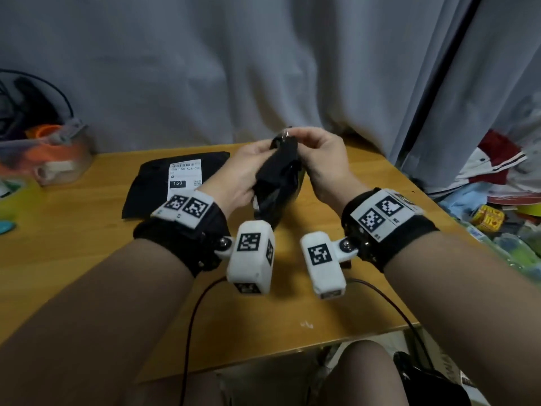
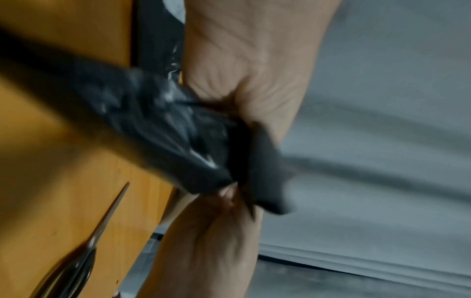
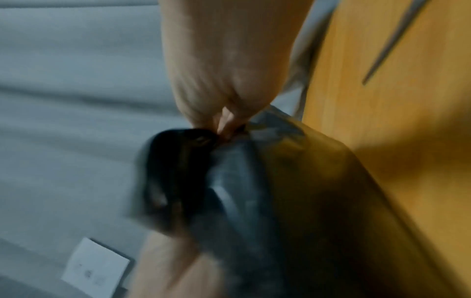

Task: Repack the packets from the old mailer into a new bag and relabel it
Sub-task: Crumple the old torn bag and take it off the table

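Black bag point(image 1: 278, 183): held up over the wooden table point(image 1: 87, 259).
Left hand point(image 1: 243, 174): pinching the bag's top.
Right hand point(image 1: 325, 159): pinching it too.

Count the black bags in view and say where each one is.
2. One black bag lies flat on the table, white label up. The other is held above the table by left hand and right hand. More may be hidden.
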### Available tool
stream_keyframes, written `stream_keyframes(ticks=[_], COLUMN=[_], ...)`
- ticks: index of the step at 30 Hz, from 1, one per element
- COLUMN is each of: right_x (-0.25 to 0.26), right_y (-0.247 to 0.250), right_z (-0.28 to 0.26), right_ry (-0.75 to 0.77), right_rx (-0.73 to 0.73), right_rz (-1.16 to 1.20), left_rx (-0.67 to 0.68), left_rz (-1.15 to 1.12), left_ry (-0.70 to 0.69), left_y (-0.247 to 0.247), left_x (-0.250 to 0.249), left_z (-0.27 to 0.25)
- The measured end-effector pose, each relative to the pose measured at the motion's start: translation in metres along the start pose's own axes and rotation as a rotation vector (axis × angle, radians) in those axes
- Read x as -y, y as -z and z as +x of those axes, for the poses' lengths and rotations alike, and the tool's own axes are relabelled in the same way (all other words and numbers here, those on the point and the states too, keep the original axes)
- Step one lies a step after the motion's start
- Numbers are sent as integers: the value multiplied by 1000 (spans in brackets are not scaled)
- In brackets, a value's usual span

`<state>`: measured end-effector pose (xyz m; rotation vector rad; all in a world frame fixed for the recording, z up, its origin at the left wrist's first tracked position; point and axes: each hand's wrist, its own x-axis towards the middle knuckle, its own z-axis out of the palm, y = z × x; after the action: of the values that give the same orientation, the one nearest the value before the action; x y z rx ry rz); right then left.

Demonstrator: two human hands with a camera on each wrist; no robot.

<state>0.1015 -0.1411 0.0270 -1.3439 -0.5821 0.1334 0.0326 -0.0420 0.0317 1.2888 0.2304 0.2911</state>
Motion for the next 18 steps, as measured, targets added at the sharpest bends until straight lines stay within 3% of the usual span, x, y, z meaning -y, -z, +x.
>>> stream_keyframes(ticks=[2, 7, 11, 14, 18], right_x=[-1, 0, 1, 3, 4], right_y=[5, 6, 10, 14, 23], right_z=[1, -2, -3, -7, -13], right_ry=[39, 156, 167, 180, 68], right_rx=[11, 4, -23, 61, 190], right_rz=[-85, -179, -223, -307, -203], left_rx=[13, 54, 7, 16, -27], left_rz=[-56, 94, 81, 120, 215], left_ry=[9, 38, 69, 74, 50], left_y=[2, -6, -2, 5, 13], left_x=[-7, -14, -13, -12, -9], left_z=[4, 6, 3, 0, -3])
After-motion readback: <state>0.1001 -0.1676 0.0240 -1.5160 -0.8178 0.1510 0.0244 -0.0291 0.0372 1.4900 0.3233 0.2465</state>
